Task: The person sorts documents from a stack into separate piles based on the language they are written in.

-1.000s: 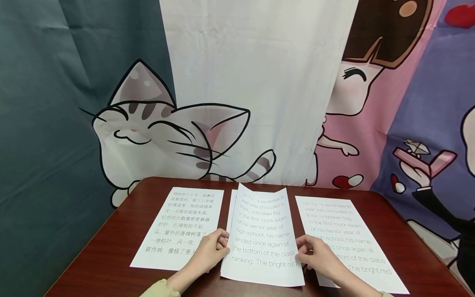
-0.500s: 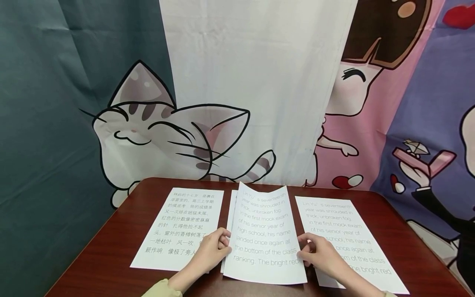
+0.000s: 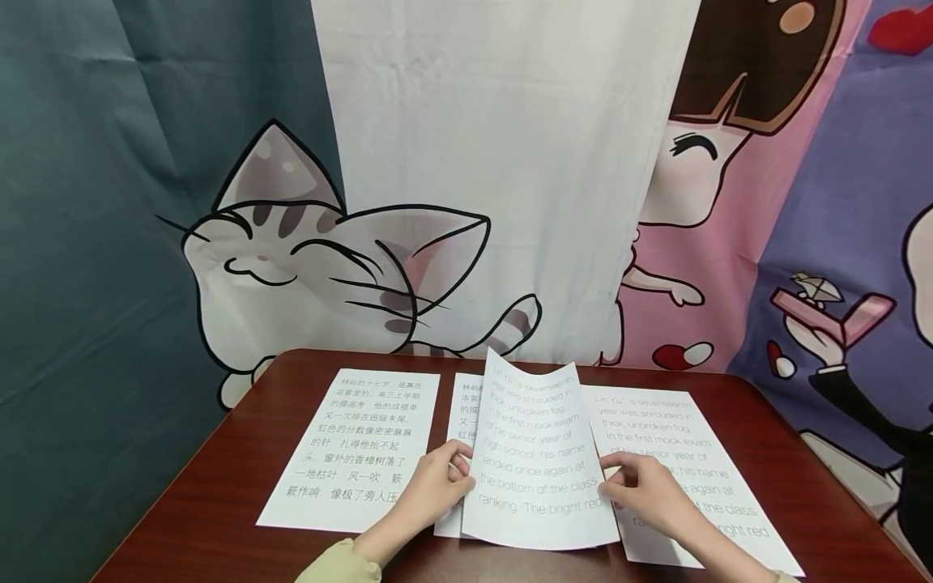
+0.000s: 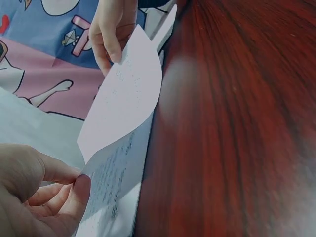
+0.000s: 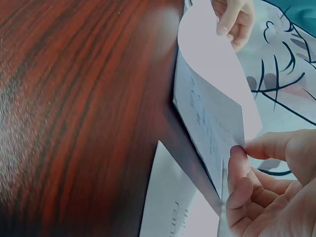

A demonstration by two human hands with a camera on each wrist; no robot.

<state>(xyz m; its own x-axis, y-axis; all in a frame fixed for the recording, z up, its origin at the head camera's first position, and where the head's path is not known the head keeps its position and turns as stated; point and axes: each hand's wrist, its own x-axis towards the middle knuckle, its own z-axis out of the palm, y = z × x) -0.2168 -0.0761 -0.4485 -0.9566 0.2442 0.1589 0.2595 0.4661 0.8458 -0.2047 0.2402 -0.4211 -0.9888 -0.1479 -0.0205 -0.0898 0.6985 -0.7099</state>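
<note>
A printed sheet of paper (image 3: 539, 461) with English text is held up off the table, bowed between both hands. My left hand (image 3: 437, 484) pinches its left edge between thumb and fingers; the left wrist view shows that pinch at the paper's edge. On the opposite edge my right hand (image 3: 645, 490) pinches the sheet the same way, seen close up in the right wrist view. Beneath the raised sheet lies another page (image 3: 453, 525) with Chinese text, mostly covered by it.
To the left, a Chinese-text page (image 3: 350, 453) lies flat on the dark red wooden table (image 3: 219, 478). At the right lies an English-text page (image 3: 729, 486), partly behind the right hand and forearm. A cartoon-printed curtain (image 3: 510, 162) hangs behind the table.
Both hands have shifted to the right and slightly up with the English sheet, which bows more now. More of the Chinese page underneath shows at its left.
</note>
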